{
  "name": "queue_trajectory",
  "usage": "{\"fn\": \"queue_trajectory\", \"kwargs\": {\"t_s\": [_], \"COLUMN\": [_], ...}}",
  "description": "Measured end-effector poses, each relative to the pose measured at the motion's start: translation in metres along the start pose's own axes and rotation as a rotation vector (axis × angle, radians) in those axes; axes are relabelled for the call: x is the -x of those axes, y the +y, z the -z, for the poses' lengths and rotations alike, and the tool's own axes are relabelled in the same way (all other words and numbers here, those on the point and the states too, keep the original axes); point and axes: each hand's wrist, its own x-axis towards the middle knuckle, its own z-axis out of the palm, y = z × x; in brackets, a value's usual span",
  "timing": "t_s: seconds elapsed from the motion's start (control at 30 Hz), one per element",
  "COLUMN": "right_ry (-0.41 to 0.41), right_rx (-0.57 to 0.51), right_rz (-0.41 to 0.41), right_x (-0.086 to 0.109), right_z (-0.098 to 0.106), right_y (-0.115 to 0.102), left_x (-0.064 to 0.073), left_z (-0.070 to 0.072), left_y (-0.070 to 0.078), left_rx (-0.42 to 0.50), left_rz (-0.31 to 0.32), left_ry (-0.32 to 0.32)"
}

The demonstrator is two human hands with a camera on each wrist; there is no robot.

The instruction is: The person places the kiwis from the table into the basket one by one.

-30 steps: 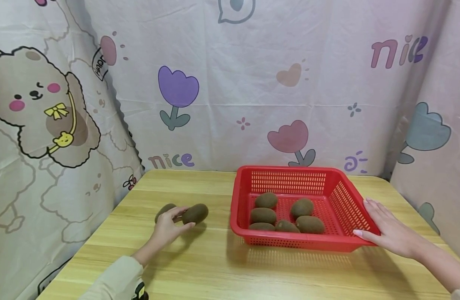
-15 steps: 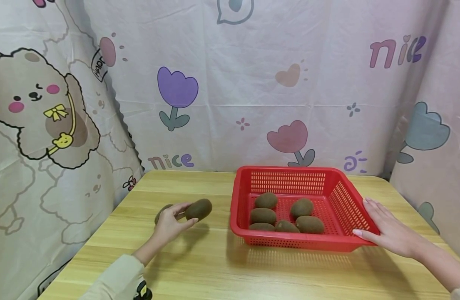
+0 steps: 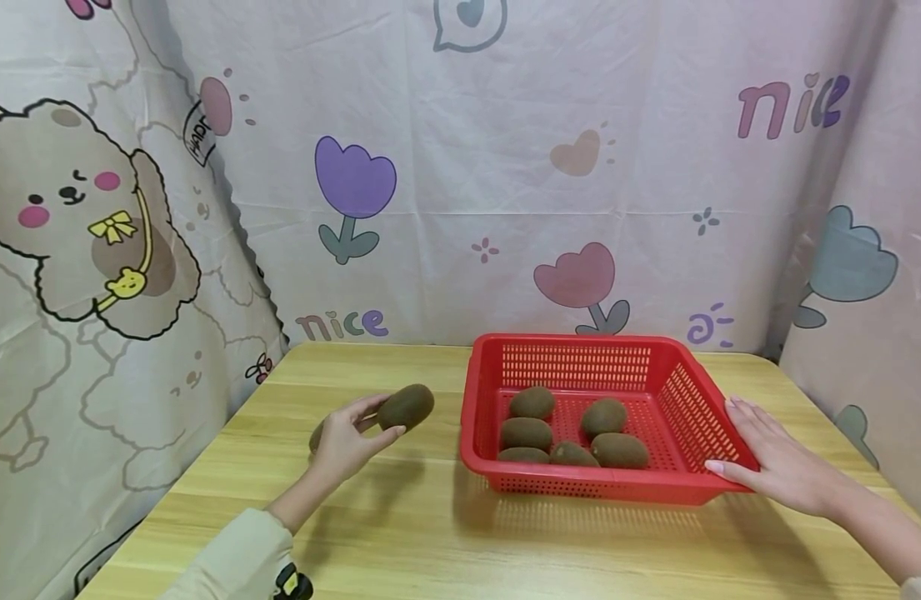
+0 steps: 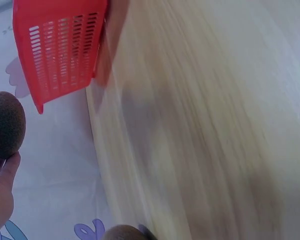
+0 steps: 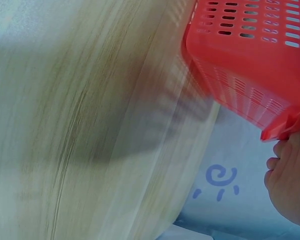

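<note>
My left hand pinches a brown kiwi between thumb and fingers, above the table left of the red plastic basket. The held kiwi shows at the left edge of the left wrist view. Behind this hand a second kiwi sits on the table, mostly hidden. My right hand grips the basket's right rim near its front corner, the thumb on the rim. Several kiwis lie in the basket, toward its left and front. In the right wrist view, curled fingers meet the rim.
The light wooden table carries the basket on its right half. A printed cloth hangs behind the table and along both sides. In the left wrist view, part of a kiwi shows at the bottom edge.
My left hand has risen and moved slightly to the right with the kiwi, which now tilts more upward. The right hand and the basket have stayed in place.
</note>
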Motion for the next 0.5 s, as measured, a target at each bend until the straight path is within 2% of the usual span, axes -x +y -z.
{"fn": "queue_trajectory", "kwargs": {"t_s": [0.2, 0.5], "right_ry": [0.0, -0.008], "right_rx": [-0.002, -0.008], "right_rz": [0.002, -0.003], "right_x": [-0.0001, -0.0006], "right_z": [0.0003, 0.0004], "right_y": [0.0003, 0.0006], "left_x": [0.0015, 0.0026], "left_z": [-0.0037, -0.008], "left_y": [0.0078, 0.01], "left_rx": [0.03, 0.048], "left_rz": [-0.031, -0.067], "left_ry": [-0.004, -0.013]}}
